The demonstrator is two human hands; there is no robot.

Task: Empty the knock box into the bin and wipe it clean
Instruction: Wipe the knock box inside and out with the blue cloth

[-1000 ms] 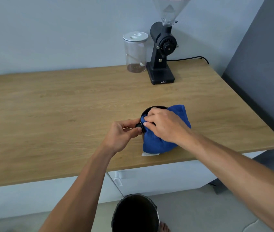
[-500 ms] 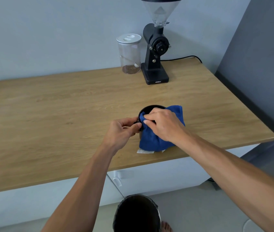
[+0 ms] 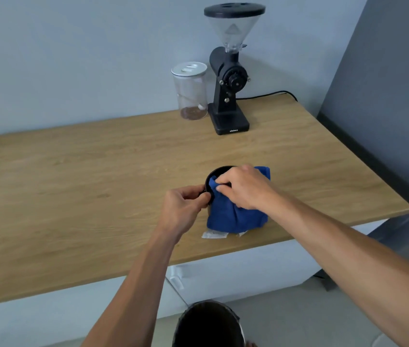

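The black round knock box (image 3: 214, 172) stands on the wooden countertop (image 3: 98, 186) near its front edge. A blue cloth (image 3: 236, 214) is draped over the box's near side and rim, hiding most of it. My left hand (image 3: 186, 206) pinches the box's left rim. My right hand (image 3: 244, 187) presses the blue cloth against the rim from above. A dark bin (image 3: 208, 324) lined with a bag stands on the floor below the counter's edge.
A black coffee grinder (image 3: 229, 91) with a clear hopper and a clear lidded jar (image 3: 191, 90) stand at the back by the wall. A black cable (image 3: 268, 95) runs behind the grinder. White paper scraps (image 3: 214, 234) lie under the cloth. White cabinets are below the counter.
My right hand has shifted slightly along the rim with the cloth. My left hand keeps its hold on the box. The camera view has tilted down and left.
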